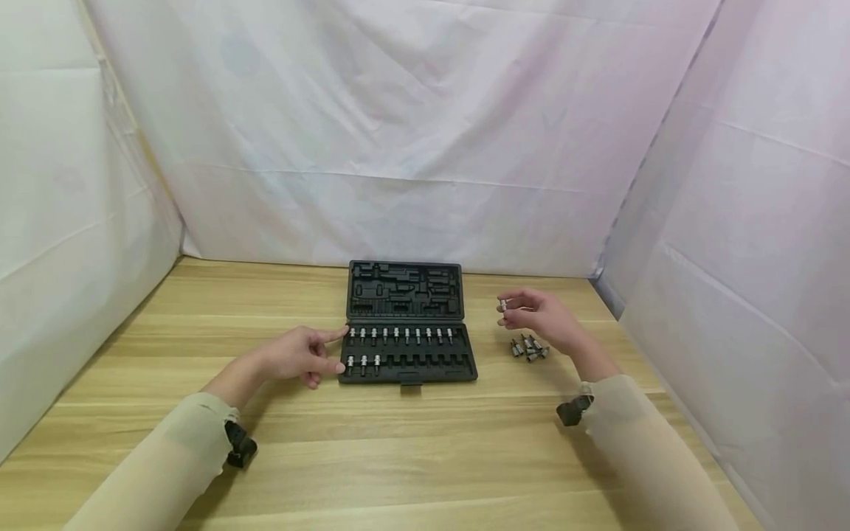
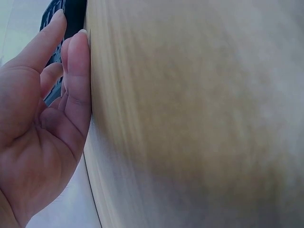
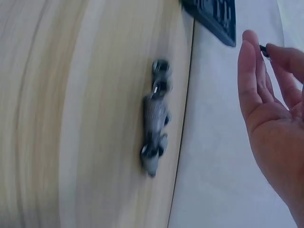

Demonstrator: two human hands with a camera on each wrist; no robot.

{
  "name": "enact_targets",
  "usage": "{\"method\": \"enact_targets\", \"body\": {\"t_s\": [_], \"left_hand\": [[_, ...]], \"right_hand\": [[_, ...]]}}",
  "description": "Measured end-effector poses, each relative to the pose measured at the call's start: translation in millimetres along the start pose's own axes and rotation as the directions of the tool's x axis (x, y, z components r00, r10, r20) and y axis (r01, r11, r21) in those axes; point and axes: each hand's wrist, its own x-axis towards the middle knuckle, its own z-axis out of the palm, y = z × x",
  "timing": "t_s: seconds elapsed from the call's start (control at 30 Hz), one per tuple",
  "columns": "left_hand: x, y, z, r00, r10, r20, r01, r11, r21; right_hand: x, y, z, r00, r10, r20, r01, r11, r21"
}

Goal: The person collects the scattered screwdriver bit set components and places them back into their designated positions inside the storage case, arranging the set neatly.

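Note:
A black plastic case [image 1: 392, 379] lies unfolded on the table, its lid tilted back. In the head view, bit sockets [image 1: 396, 336] line the upper row of its tray, and three more [image 1: 363, 364] stand at the left of the lower row. My left hand [image 1: 292, 355] touches the tray's left edge with index finger and thumb extended, the other fingers bent. To the right of the case, my right hand [image 1: 546, 318] pinches one bit socket [image 1: 502, 304] between thumb and fingertips, above the table. Just below that hand lies a small pile of loose bit sockets [image 1: 530, 349].
The wooden table [image 1: 372, 457] extends in front of the case. White cloth [image 1: 398, 133] hangs behind it and along both sides. Black wrist devices [image 1: 240, 445] sit at the ends of both sleeves.

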Motion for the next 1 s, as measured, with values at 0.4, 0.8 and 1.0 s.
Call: {"method": "enact_targets", "body": {"t_s": [0.4,0.8,1.0], "left_hand": [[1.2,0.8,0.1,1.0,0.005,-0.003,-0.005,1.0,0.002],[1.6,0.1,-0.3,1.0,0.0,-0.008,0.0,1.0,-0.001],[1.8,-0.2,-0.5,1.0,-0.001,-0.008,0.001,1.0,-0.003]], "right_hand": [[11.3,-14.6,21.0,1.0,-0.027,-0.015,0.028,0.998,0.054],[24.5,-20.5,40.4,1.0,-0.012,-0.023,0.013,1.0,0.029],[32.3,-18.7,48.4,0.999,0.018,-0.034,-0.02,0.998,-0.059]]}}
